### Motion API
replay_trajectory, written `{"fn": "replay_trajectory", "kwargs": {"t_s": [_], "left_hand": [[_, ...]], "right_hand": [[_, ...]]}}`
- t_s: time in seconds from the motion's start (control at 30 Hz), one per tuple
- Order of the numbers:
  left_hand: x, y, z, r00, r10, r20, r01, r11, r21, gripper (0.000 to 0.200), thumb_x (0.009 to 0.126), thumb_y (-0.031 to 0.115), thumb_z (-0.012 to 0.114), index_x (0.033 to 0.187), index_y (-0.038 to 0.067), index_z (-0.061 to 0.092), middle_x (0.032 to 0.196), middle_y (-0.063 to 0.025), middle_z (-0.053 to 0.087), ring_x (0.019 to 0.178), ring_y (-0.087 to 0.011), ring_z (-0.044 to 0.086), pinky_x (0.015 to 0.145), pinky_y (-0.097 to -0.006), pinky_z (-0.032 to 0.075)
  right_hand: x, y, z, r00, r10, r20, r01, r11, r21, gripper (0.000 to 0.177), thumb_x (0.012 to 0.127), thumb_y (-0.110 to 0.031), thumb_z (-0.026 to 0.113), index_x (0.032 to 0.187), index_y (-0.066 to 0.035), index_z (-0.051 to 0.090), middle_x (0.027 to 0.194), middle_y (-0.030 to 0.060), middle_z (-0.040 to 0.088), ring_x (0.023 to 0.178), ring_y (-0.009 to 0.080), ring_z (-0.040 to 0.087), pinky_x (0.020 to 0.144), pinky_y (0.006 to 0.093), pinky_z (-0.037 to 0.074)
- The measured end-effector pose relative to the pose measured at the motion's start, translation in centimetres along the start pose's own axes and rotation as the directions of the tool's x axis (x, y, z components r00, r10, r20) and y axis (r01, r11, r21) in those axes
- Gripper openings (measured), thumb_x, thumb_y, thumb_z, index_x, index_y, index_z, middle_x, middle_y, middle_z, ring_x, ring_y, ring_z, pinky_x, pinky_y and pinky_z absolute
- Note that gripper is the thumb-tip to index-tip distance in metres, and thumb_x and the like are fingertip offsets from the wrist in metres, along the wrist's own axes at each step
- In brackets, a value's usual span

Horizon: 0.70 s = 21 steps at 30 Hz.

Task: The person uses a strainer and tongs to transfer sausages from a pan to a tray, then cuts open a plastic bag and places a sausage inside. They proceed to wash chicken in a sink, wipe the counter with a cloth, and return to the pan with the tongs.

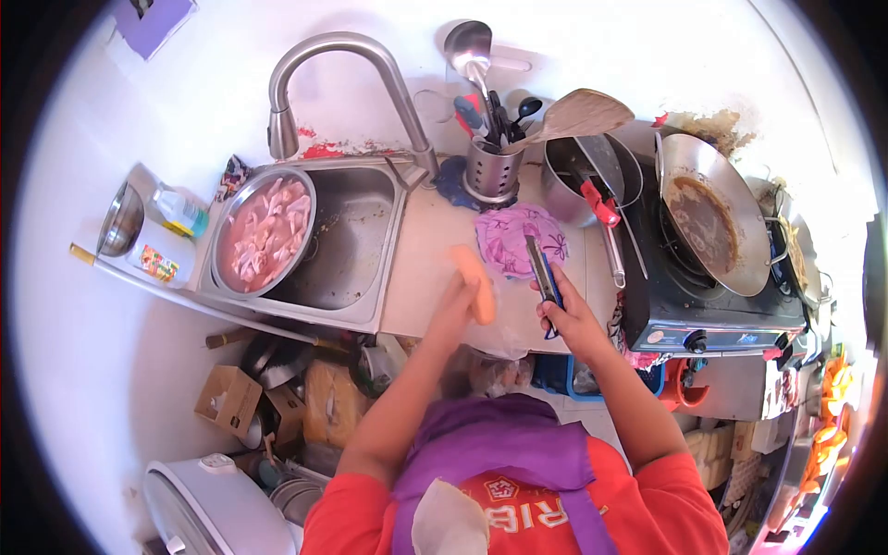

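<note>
My left hand [457, 303] is closed around an orange, carrot-like piece [478, 282] above the tiled counter. A little to the right, my right hand [571, 313] grips a blue and black handled tool [546, 279], its narrow end pointing up and away from me. Behind that tool lies a crumpled pink plastic bag [511, 239]. The two hands are apart, and the orange piece does not touch the tool.
At the left, a bowl of raw meat pieces [268, 231] sits on the sink [393, 250] beneath a tall faucet [347, 44]. A utensil holder [492, 174] and a pot [564, 199] stand behind the hands. On the right, a wok [708, 208] rests on the stove [666, 319].
</note>
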<state>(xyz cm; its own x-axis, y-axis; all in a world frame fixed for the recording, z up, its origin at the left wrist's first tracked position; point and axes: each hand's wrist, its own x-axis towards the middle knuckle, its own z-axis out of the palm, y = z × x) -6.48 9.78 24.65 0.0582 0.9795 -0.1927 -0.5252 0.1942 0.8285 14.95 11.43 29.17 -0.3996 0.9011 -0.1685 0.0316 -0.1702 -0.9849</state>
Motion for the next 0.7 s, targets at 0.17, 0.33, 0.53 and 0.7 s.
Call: {"fn": "replay_trajectory", "kwargs": {"t_s": [0.17, 0.33, 0.53, 0.7], "left_hand": [[-0.2, 0.2, 0.4, 1.000, 0.000, -0.001, 0.000, 1.000, -0.002, 0.045, 0.095, 0.025, 0.045, 0.134, 0.005, 0.032, 0.119, -0.0073, 0.048, 0.109, -0.0165, 0.050, 0.092, -0.0320, 0.041], [-0.3, 0.2, 0.1, 0.998, 0.066, 0.007, -0.066, 0.998, 0.019, 0.047, 0.095, 0.023, 0.045, 0.135, 0.004, 0.031, 0.119, -0.0077, 0.049, 0.106, -0.0176, 0.052, 0.090, -0.0323, 0.043], [-1.1, 1.7, 0.9, 0.996, 0.082, -0.036, -0.081, 0.997, 0.017, 0.046, 0.095, 0.021, 0.045, 0.135, 0.004, 0.032, 0.121, -0.0077, 0.048, 0.104, -0.0183, 0.053, 0.090, -0.0325, 0.043], [-1.3, 2.8, 1.4, 0.993, 0.113, -0.016, -0.112, 0.993, 0.039, 0.048, 0.095, 0.022, 0.046, 0.137, 0.004, 0.030, 0.125, -0.0075, 0.047, 0.113, -0.0179, 0.048, 0.094, -0.0318, 0.040]], "right_hand": [[-1.1, 0.1, 2.0, 0.980, -0.196, 0.031, 0.196, 0.931, -0.308, 0.054, 0.090, -0.004, 0.048, 0.140, -0.008, 0.028, 0.109, 0.0059, 0.057, 0.070, 0.0076, 0.048, 0.061, 0.0200, 0.041], [-1.6, -1.8, 3.5, 0.953, -0.302, -0.014, 0.268, 0.867, -0.421, 0.041, 0.087, -0.006, 0.054, 0.126, -0.002, 0.047, 0.109, 0.0212, 0.059, 0.097, 0.0274, 0.061, 0.083, 0.0312, 0.045], [-0.6, -2.5, 3.6, 0.850, -0.522, 0.071, 0.448, 0.645, -0.619, 0.039, 0.084, -0.004, 0.060, 0.123, -0.003, 0.052, 0.090, 0.0175, 0.061, 0.074, 0.0258, 0.060, 0.068, 0.0300, 0.047], [0.3, -3.3, 4.0, 0.840, -0.533, 0.104, 0.452, 0.581, -0.677, 0.038, 0.083, -0.004, 0.060, 0.121, -0.002, 0.053, 0.092, 0.0186, 0.061, 0.076, 0.0305, 0.060, 0.068, 0.0325, 0.048]]}}
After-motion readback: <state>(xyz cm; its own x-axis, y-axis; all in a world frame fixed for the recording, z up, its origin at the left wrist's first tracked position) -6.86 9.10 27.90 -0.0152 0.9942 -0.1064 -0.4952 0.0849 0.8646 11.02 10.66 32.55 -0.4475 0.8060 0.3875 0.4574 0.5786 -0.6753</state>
